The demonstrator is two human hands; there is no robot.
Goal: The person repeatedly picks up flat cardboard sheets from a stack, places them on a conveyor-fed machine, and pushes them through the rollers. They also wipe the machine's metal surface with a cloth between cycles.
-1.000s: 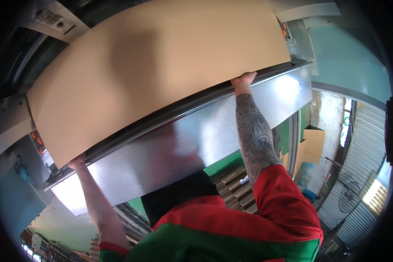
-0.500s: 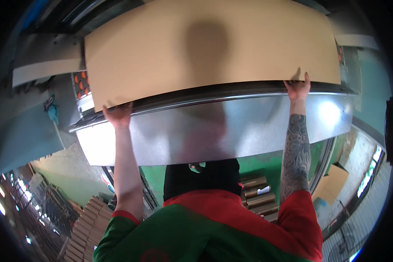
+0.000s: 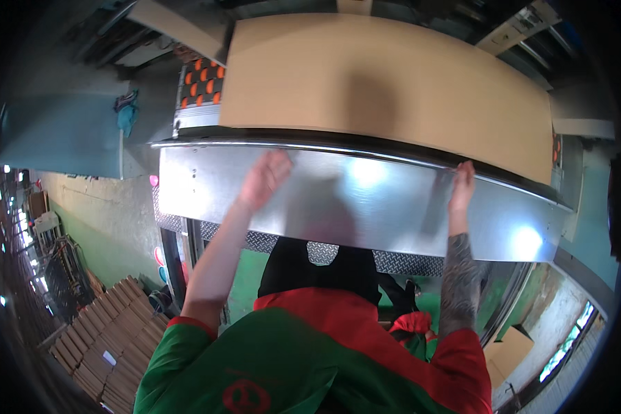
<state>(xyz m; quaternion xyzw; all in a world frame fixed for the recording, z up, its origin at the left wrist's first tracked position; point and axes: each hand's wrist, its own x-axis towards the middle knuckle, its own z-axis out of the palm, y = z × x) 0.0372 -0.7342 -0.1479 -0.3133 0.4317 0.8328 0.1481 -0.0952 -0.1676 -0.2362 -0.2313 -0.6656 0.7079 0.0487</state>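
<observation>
Releasing the cardboard sheet (image 3: 435,90), now unheld by us beyond the metal ledge (image 3: 366,152): left hand (image 3: 265,181), empty, unfolded, over the metal panel (image 3: 407,207); right hand (image 3: 461,188), fingers extended, near the ledge.

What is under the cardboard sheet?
Orange roller-like pieces show beyond the left and right ends of the cardboard sheet, with a dark strip along its near edge. Whatever lies directly beneath is covered.

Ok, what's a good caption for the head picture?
Left hand and right hand by a metal panel, tan sheet beyond.
</observation>
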